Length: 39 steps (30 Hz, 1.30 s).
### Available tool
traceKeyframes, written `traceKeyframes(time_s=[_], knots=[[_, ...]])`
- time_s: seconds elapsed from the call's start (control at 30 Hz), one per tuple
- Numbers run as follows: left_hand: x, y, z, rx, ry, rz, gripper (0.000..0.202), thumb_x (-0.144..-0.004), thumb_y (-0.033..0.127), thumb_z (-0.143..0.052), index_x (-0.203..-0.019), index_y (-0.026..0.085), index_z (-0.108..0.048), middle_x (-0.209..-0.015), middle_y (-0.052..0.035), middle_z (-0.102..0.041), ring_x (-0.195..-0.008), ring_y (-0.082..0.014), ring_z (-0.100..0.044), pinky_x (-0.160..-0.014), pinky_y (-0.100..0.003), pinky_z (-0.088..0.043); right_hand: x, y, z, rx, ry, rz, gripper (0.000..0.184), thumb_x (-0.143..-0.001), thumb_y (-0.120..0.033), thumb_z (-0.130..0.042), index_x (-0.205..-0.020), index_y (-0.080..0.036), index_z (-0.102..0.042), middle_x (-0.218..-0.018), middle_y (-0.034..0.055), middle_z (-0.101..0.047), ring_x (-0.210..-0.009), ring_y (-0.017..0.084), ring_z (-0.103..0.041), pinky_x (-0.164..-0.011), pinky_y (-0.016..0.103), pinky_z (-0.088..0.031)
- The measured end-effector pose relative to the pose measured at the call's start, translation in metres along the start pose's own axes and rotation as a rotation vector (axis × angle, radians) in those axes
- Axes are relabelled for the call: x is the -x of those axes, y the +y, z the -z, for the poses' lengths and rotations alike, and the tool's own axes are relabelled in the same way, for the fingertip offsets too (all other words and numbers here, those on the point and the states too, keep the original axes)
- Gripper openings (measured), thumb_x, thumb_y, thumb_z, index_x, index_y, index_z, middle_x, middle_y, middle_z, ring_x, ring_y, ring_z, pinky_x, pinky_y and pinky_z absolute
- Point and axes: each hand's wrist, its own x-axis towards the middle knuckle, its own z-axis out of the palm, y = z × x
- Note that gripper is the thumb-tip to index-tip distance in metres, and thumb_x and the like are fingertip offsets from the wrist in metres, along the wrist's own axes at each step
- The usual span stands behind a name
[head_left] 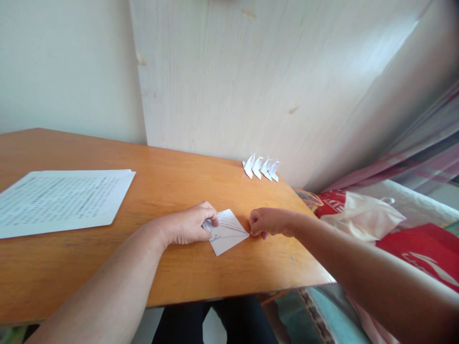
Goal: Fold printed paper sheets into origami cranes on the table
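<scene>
Head camera view: your left hand (195, 223) and right hand (267, 222) are positioned at opposite ends of a folded paper (229, 236). The folded paper lies on the table (172, 272) directly between the two grips.

Left grip: closed. Your thumb and fingers are bent around the broad end of the folded paper, with a small printed part showing between them. Your palm hides the remainder of this end.

Right grip: closed. Your fingers are curled in, and the pointed corner of the folded paper ends at your thumb and fingertips. The exact contact under the fingers is hidden.

Workpiece condition: the visible part is kite-shaped, white, and marked with lines of print too small to read. Fold lines run from the pointed corner at your right grip back toward your left grip.

Beyond your right grip, near the far edge of the table, four folded paper pieces (248, 167) stand in a close row against the pale panel (215, 86). Well to the left of your left grip, printed sheets (124, 191) lie flat in a stack. To the right of your right grip, past the table edge, are red bags (412, 243) and a white bag (362, 215). A pinkish curtain (405, 148) hangs above them. On the near side of both grips, your dark-clothed legs (236, 320) are below the table edge.
</scene>
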Motion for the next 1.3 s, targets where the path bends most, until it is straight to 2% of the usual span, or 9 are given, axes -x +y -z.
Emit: traceKeyframes(time_s=[0.17, 0.4, 0.57, 0.8, 0.97, 1.07, 1.17, 1.23, 1.3], knots=[[0.001, 0.004, 0.001, 0.003, -0.001, 0.013, 0.032, -0.072, 0.025, -0.060, -0.104, 0.023, -0.065, -0.114, -0.0044, -0.055, -0.101, -0.0217, -0.057, -0.090, -0.031, -0.046, -0.006, 0.003, -0.003, -0.087, 0.015, 0.008, 0.016, -0.075, -0.032, -0.066, -0.073, -0.020, -0.055, -0.067, -0.0002, -0.062, -0.057, 0.013, -0.056, -0.051, 0.024, -0.036], [0.002, 0.002, -0.001, 0.018, 0.031, -0.003, 0.032, -0.071, 0.023, -0.060, -0.103, 0.023, -0.066, -0.113, -0.0041, -0.056, -0.100, -0.0212, -0.058, -0.088, -0.030, -0.047, -0.012, 0.009, -0.008, -0.130, 0.033, 0.075, 0.013, -0.067, -0.017, -0.065, -0.064, -0.020, -0.052, -0.059, -0.0016, -0.057, -0.055, 0.013, -0.054, -0.051, 0.025, -0.040], [0.003, 0.003, -0.001, 0.017, 0.039, -0.012, 0.030, -0.071, 0.023, -0.059, -0.100, 0.023, -0.066, -0.111, -0.0037, -0.056, -0.098, -0.0205, -0.058, -0.084, -0.028, -0.047, -0.007, 0.015, -0.013, -0.215, 0.087, 0.108, 0.010, -0.070, -0.017, -0.060, -0.066, -0.020, -0.052, -0.061, -0.0007, -0.058, -0.056, 0.013, -0.054, -0.053, 0.024, -0.042], [0.002, 0.010, -0.001, 0.072, 0.155, 0.034, 0.029, -0.071, 0.023, -0.059, -0.100, 0.022, -0.062, -0.102, -0.0022, -0.061, -0.092, -0.0200, -0.059, -0.078, -0.028, -0.047, -0.007, 0.026, -0.028, -0.309, 0.280, 0.154, 0.004, -0.075, -0.017, -0.058, -0.074, -0.020, -0.055, -0.065, -0.0001, -0.061, -0.057, 0.013, -0.052, -0.051, 0.024, -0.038], [0.000, 0.012, 0.001, 0.150, 0.311, 0.088, 0.019, -0.079, 0.028, -0.056, -0.096, 0.021, -0.060, -0.094, -0.0028, -0.065, -0.087, -0.0201, -0.061, -0.074, -0.030, -0.048, 0.007, 0.022, -0.050, -0.131, 0.586, 0.357, 0.004, -0.084, -0.022, -0.056, -0.081, -0.020, -0.057, -0.074, 0.0010, -0.064, -0.069, 0.015, -0.058, -0.060, 0.026, -0.043], [-0.002, 0.009, 0.004, 0.116, 0.402, 0.102, 0.016, -0.079, 0.025, -0.053, -0.093, 0.020, -0.061, -0.092, -0.0029, -0.066, -0.086, -0.0201, -0.062, -0.074, -0.031, -0.047, 0.024, 0.016, -0.064, 0.107, 0.684, 0.533, 0.026, -0.090, -0.034, -0.059, -0.111, -0.020, -0.064, -0.109, 0.0090, -0.069, -0.099, 0.023, -0.063, -0.088, 0.037, -0.049], [-0.004, 0.003, 0.005, 0.089, 0.429, 0.115, 0.016, -0.079, 0.024, -0.052, -0.091, 0.020, -0.062, -0.090, -0.0025, -0.068, -0.084, -0.0200, -0.062, -0.073, -0.031, -0.047, 0.038, 0.013, -0.075, 0.309, 0.590, 0.655, 0.069, -0.089, -0.056, -0.060, -0.146, -0.019, -0.046, -0.148, 0.0146, -0.050, -0.138, 0.033, -0.042, -0.113, 0.051, -0.033], [-0.004, 0.001, 0.005, 0.086, 0.413, 0.122, 0.017, -0.079, 0.024, -0.052, -0.092, 0.020, -0.062, -0.089, -0.0023, -0.068, -0.082, -0.0195, -0.063, -0.071, -0.030, -0.047, 0.044, 0.012, -0.081, 0.390, 0.505, 0.685, 0.084, -0.087, -0.066, -0.057, -0.153, -0.018, -0.036, -0.156, 0.0152, -0.041, -0.146, 0.035, -0.030, -0.118, 0.057, -0.022], [-0.005, -0.001, 0.003, 0.088, 0.385, 0.124, 0.018, -0.079, 0.023, -0.052, -0.093, 0.020, -0.062, -0.088, -0.0024, -0.068, -0.080, -0.0190, -0.063, -0.069, -0.029, -0.047, 0.049, 0.013, -0.088, 0.431, 0.466, 0.697, 0.088, -0.087, -0.069, -0.055, -0.156, -0.018, -0.032, -0.157, 0.0152, -0.037, -0.147, 0.036, -0.028, -0.120, 0.060, -0.016]])
